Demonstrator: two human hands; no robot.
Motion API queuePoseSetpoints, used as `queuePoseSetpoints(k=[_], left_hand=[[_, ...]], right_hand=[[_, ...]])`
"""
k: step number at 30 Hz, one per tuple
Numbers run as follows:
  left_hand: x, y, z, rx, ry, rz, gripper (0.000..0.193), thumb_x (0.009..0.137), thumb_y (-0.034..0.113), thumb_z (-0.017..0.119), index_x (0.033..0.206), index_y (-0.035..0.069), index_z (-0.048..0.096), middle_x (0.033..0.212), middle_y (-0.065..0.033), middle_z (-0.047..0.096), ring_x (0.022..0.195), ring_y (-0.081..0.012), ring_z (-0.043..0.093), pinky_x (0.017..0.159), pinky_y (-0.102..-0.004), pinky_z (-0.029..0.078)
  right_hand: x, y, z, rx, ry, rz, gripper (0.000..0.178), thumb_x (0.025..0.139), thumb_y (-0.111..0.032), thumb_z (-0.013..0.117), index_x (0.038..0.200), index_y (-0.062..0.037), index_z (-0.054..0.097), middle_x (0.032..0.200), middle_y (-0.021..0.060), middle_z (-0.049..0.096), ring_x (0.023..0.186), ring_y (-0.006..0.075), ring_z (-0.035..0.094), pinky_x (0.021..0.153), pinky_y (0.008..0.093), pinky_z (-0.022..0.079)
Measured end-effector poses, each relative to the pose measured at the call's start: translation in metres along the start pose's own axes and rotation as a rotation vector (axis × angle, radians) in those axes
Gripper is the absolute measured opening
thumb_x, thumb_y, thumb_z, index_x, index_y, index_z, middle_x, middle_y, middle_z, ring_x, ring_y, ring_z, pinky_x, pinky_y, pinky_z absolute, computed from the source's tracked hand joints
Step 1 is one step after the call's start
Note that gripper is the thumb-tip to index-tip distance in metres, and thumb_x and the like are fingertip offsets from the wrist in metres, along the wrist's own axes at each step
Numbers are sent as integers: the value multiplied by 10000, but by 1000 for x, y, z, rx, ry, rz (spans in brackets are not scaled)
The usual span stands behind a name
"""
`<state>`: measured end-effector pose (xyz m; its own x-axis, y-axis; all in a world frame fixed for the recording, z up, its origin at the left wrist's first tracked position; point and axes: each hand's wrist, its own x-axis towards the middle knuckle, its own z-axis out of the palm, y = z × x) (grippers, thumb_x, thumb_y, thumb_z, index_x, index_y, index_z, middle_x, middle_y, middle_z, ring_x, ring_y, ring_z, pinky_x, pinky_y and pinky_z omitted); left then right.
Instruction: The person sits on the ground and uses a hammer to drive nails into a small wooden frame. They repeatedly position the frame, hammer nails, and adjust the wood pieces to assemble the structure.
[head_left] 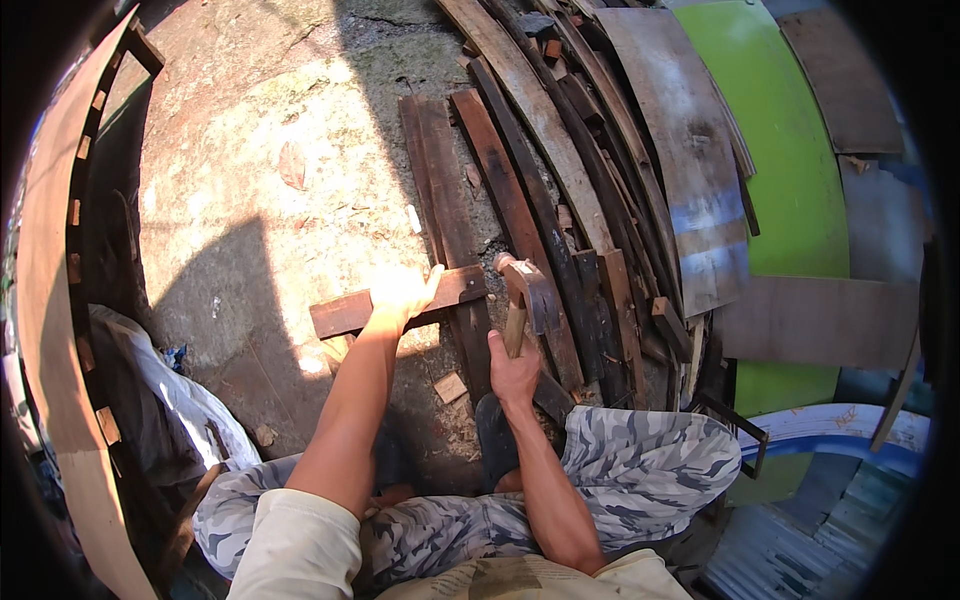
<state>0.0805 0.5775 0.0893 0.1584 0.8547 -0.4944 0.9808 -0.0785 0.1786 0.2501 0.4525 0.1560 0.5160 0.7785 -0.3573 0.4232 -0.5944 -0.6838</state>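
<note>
Two bare hands work over a heap of old timber on rough, sunlit concrete ground (260, 190). The left hand (405, 292) lies flat on a short, dark brown plank (400, 300), fingers (430, 280) stretched out and pressing down rather than curled round it; strong sun washes out the knuckles. This short plank lies crosswise, its right end resting on top of two long weathered boards (445, 190) that run away from the person. Its surface looks rough and stained, with squared ends.

The right hand (513, 372) is closed in a fist round the pale wooden handle of a hammer (525, 295). The hammer's head is dull, rusty metal and sits just beside the right end of the short plank, above the long boards; whether it touches the wood I cannot tell.

To the right lies a stack of long, narrow slats (580, 170), grey and dark brown, worn and splintery, fanned out side by side. Past them a broad grey plywood sheet (690, 170) with a pale blue stripe overlaps a smooth bright green panel (790, 170). A flat brown board (815, 320) lies across the green one. At the far left stands a curved wooden frame (50, 300) with small blocks along its rim. The person's knees, in grey camouflage-patterned trousers (650, 450), frame the lower edge, and a small chip of wood (450, 387) lies on the ground between the forearms.
</note>
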Motion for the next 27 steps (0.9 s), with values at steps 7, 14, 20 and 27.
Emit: queuePoseSetpoints(k=[7, 14, 20, 27], left_hand=[[5, 8, -5, -12, -85, -20, 645, 979, 590, 355, 1008, 84, 754, 1163, -213, 669, 1153, -372, 589, 1071, -614, 284], [6, 3, 4, -61, -27, 2, 656, 972, 599, 367, 997, 69, 753, 1111, -218, 680, 1079, -384, 607, 995, -604, 355], [2, -3, 22, 228, 306, 35, 678, 996, 588, 302, 943, 86, 755, 911, -162, 731, 896, -335, 680, 853, -533, 449], [3, 8, 12, 37, 93, 50, 672, 989, 593, 321, 984, 75, 750, 987, -184, 708, 987, -359, 634, 933, -582, 372]], right_hand=[[3, 36, 23, -55, -87, 152, 362, 874, -310, 649, 853, 51, 634, 665, 178, 602, 689, 320, 625, 695, 455, 477], [4, 23, 7, 24, -22, 34, 337, 850, -295, 640, 906, 35, 674, 788, 265, 656, 795, 410, 675, 734, 467, 499], [-3, 10, 14, -55, -104, 81, 337, 850, -285, 665, 871, 52, 663, 743, 251, 638, 767, 383, 675, 709, 445, 496], [2, 55, 38, 51, 85, -23, 349, 893, -315, 649, 837, 29, 632, 660, 150, 599, 664, 316, 613, 668, 452, 476]])
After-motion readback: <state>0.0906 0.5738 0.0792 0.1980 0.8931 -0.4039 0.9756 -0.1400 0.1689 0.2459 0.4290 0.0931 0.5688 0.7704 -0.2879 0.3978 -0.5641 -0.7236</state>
